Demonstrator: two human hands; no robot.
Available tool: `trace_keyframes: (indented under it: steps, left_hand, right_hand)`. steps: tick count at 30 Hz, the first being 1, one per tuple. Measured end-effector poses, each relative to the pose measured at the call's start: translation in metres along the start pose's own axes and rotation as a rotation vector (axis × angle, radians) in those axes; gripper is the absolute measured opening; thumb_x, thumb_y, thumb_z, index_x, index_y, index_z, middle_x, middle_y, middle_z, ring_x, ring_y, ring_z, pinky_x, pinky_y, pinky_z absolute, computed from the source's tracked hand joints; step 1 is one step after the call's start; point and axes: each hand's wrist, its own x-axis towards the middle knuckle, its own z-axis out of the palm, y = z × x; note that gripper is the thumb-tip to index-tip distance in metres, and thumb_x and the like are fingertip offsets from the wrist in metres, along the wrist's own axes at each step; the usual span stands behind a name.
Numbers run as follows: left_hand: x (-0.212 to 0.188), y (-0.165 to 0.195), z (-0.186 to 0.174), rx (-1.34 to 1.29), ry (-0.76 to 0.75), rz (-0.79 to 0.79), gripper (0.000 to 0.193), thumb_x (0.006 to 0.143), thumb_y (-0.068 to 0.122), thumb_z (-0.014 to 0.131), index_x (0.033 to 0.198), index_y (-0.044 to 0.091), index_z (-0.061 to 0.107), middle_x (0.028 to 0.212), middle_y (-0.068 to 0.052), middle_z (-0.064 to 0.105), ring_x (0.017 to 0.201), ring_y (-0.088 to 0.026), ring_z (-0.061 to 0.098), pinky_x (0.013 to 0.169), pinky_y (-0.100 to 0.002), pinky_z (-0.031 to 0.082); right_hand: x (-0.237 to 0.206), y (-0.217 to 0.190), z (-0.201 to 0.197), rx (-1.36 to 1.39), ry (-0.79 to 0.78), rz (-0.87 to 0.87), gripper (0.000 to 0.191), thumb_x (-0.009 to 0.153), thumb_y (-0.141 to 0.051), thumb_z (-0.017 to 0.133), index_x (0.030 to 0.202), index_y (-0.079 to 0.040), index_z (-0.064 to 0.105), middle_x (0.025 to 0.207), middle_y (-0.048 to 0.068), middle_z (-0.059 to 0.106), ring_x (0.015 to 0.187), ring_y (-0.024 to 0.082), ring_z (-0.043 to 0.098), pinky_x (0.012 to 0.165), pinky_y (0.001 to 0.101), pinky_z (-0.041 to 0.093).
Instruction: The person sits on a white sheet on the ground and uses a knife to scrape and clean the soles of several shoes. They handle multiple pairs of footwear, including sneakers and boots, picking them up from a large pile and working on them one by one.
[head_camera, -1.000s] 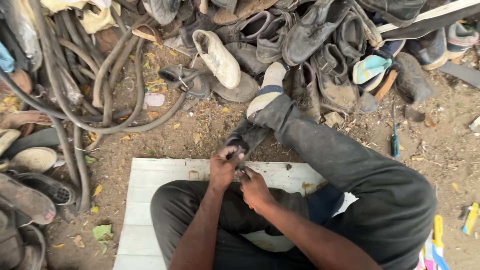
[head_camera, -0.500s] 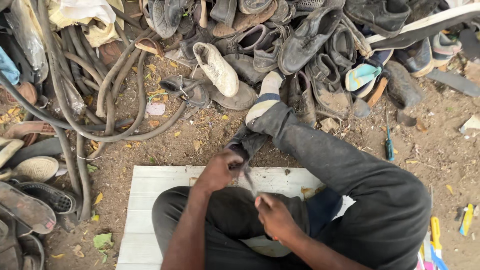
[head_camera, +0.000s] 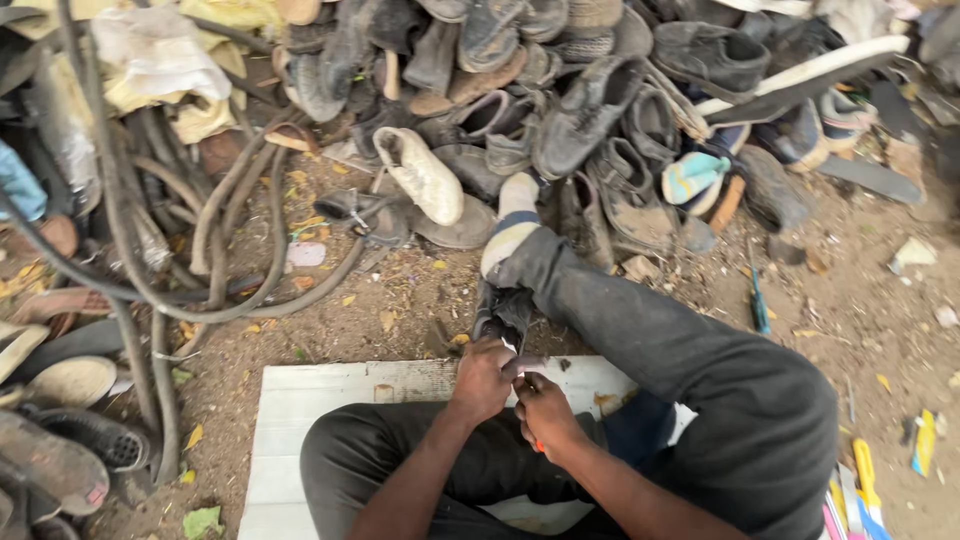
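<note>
Dirt ground, heaped worn leather shoes (head_camera: 600, 110); white ribbed board (head_camera: 300, 420). Left hand (head_camera: 483, 378) grips 1 dark shoe (head_camera: 503, 312); right hand (head_camera: 545, 415) closed on orange-handled tool (head_camera: 537, 446).

A single head-worn camera looks steeply down from close above the seated person's lap, facing forward over the outstretched leg (head_camera: 640, 340) toward the heaped shoes (head_camera: 600, 110) along the frame's top.
</note>
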Motion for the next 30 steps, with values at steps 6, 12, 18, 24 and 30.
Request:
trace_keyframes:
  steps: [6, 12, 18, 24, 30]
  left_hand:
    - [0.004, 0.011, 0.005, -0.107, 0.065, -0.252, 0.028, 0.078, 0.016, 0.081, 0.070, -0.001, 0.061, 0.073, -0.016, 0.061, 0.073, -0.036, 0.059, 0.067, -0.047, 0.046]
    - [0.012, 0.020, -0.004, -0.308, -0.003, -0.508, 0.028, 0.080, 0.016, 0.081, 0.073, -0.004, 0.064, 0.069, -0.015, 0.064, 0.063, -0.024, 0.057, 0.062, -0.040, 0.048]
    - [0.017, 0.020, -0.004, -0.403, -0.041, -0.609, 0.020, 0.082, 0.017, 0.079, 0.095, 0.002, 0.076, 0.077, -0.008, 0.072, 0.068, -0.017, 0.064, 0.066, -0.035, 0.051]
    - [0.034, 0.018, 0.000, -0.994, 0.072, -0.914, 0.021, 0.081, 0.008, 0.081, 0.099, 0.000, 0.075, 0.088, -0.004, 0.074, 0.079, -0.018, 0.069, 0.075, -0.036, 0.058]
    - [0.052, 0.030, -0.034, -0.397, -0.327, -0.751, 0.025, 0.089, 0.025, 0.081, 0.105, 0.006, 0.079, 0.102, -0.016, 0.080, 0.090, -0.026, 0.074, 0.090, -0.041, 0.058]
  right_hand:
    - [-0.020, 0.031, -0.002, -0.289, 0.050, -0.029, 0.019, 0.103, -0.027, 0.054, 0.113, -0.013, 0.061, 0.061, 0.006, 0.053, 0.040, 0.018, 0.047, 0.039, 0.0357, 0.037]
    - [0.016, 0.060, 0.003, -0.140, 0.011, -0.375, 0.018, 0.107, -0.026, 0.056, 0.108, -0.009, 0.059, 0.071, 0.003, 0.061, 0.050, 0.014, 0.055, 0.046, 0.0310, 0.042]
    - [0.011, 0.059, 0.010, -0.029, 0.004, -0.053, 0.016, 0.106, -0.026, 0.054, 0.108, -0.011, 0.060, 0.069, 0.003, 0.059, 0.049, 0.012, 0.051, 0.043, 0.0299, 0.041]
    - [-0.023, 0.051, 0.052, -0.004, -0.080, -0.109, 0.016, 0.105, -0.024, 0.051, 0.105, -0.009, 0.057, 0.064, 0.004, 0.051, 0.041, 0.013, 0.044, 0.036, 0.0309, 0.034]
    - [-0.019, 0.022, 0.023, 0.061, -0.199, 0.103, 0.018, 0.102, -0.027, 0.052, 0.104, -0.009, 0.055, 0.060, 0.001, 0.048, 0.035, 0.015, 0.032, 0.033, 0.0338, 0.027]
